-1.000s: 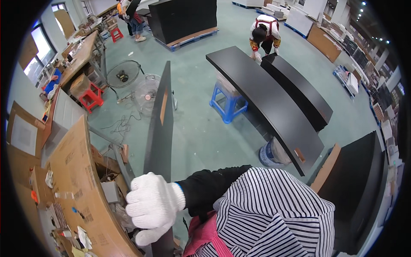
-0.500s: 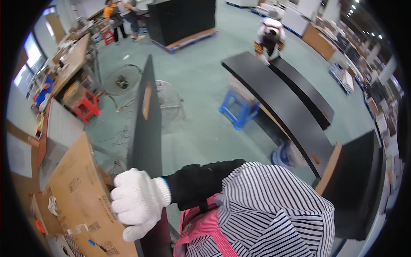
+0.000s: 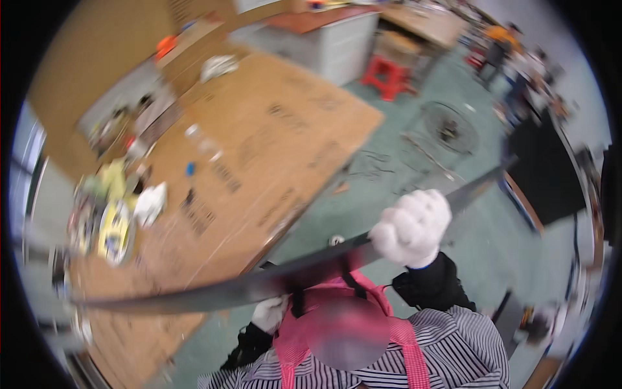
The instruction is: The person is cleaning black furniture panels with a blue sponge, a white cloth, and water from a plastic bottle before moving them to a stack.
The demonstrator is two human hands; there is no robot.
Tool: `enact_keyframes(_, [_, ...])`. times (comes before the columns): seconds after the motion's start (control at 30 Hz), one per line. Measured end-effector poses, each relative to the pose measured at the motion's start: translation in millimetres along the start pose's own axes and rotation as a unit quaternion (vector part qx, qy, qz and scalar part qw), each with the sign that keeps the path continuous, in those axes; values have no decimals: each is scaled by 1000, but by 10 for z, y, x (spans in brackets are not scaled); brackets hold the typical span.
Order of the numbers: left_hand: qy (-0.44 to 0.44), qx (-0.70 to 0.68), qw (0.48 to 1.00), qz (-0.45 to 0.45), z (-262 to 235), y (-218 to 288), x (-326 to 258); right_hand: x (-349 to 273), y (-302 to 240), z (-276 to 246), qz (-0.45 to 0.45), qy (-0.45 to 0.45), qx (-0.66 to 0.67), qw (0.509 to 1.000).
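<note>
You have one long dark panel [image 3: 214, 295] seen edge-on, running as a thin curved band from about 8 o'clock in the view up to 2 o'clock, across your chest. Two white-gloved hands are on it. Your right hand [image 3: 412, 228] is curled in a fist tight around the panel's upper stretch, at roughly 3 o'clock from the view's centre. Your left hand [image 3: 269, 314] sits lower, at about 6 o'clock, just under the panel's edge and touching it; the blur keeps you from telling how firmly those fingers close.

Behind the panel, from 9 to 12 o'clock, lies one broad cardboard-covered bench [image 3: 278, 136] strewn with small clutter. One red stool [image 3: 389, 76] stands at about 1 o'clock, and one round wire fan guard [image 3: 449, 127] lies on the green floor [image 3: 382, 188] near 2 o'clock. One big black slab [image 3: 545, 174] stands at 3 o'clock.
</note>
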State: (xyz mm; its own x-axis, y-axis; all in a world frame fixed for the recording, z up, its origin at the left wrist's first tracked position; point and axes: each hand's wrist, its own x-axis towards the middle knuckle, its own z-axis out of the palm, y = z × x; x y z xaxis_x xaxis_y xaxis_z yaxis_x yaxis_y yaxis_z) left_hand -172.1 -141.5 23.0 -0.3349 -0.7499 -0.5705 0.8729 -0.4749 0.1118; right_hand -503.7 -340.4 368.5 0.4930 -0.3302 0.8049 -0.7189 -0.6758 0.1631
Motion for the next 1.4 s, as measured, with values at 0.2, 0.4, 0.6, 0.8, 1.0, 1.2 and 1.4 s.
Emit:
enact_keyframes(0.2, [118, -15, 991, 57, 667, -259, 185, -17, 687, 1648, 43, -62, 87, 993])
enact_keyframes(0.4, [173, -110, 972, 113, 1099, -585, 856, -3, 1312, 3395, 154, -291, 156, 931])
enact_keyframes(0.6, [202, -160, 963, 82, 1223, -835, 1432, -275, 1622, 4599, 115, -409, 185, 886])
enact_keyframes(0.8, [102, -183, 971, 115, 1151, -965, 1739, -388, 1516, 5427, 62, -457, 235, 855])
enact_keyframes(1.0, [271, -160, 944, 101, 1657, -639, 1919, -7, 1439, 5544, -235, -311, 106, 915])
enact_keyframes(1.2, [253, 111, 961, 2, 2089, -254, 1936, 302, 686, 5259, -233, -256, 336, 876])
enact_keyframes(1.4, [173, 128, 974, 70, 2423, 408, 1473, -158, -263, 4973, -215, -360, 353, 836])
